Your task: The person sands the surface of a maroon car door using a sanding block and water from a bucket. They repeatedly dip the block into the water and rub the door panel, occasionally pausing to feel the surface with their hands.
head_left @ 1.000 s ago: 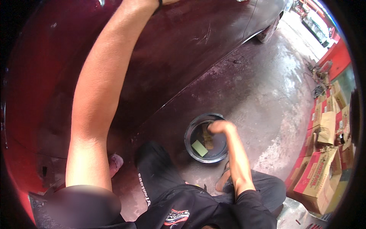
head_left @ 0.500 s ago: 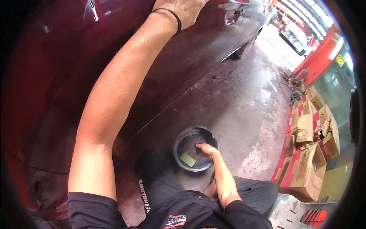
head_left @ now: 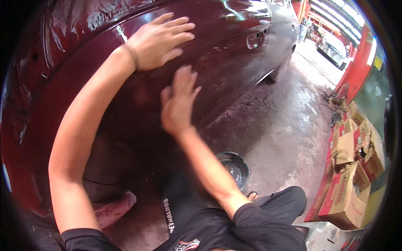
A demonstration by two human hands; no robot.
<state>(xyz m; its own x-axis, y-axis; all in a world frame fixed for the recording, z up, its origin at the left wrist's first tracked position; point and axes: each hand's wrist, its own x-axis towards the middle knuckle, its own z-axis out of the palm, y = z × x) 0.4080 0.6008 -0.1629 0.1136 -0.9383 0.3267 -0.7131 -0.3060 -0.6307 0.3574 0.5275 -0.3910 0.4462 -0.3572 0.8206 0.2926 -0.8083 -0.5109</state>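
Observation:
A dark red car door panel (head_left: 217, 69) stands in front of me, dull and streaked, with scuff marks. My left hand (head_left: 157, 42) lies over its upper part, palm toward the surface and fingers spread, holding nothing I can see. Lower and slightly to the right, my right hand (head_left: 179, 102) reaches toward the panel, its fingers stretched out and smeared by motion. No object shows in it, though its palm side is hidden. Beyond my right forearm, a black basin (head_left: 245, 165) with water rests on the floor, partly covered by that arm.
A door handle recess (head_left: 254, 40) sits farther along the car. Torn cardboard boxes (head_left: 345, 194) are heaped at the right, beside a red post (head_left: 356, 73). Cables (head_left: 333, 104) lie near the post. The concrete floor (head_left: 284, 138) looks wet and stained.
My right hand has come out of the basin and up to the car panel. My left hand has shifted left and down, now fully in view. The green block in the basin no longer shows.

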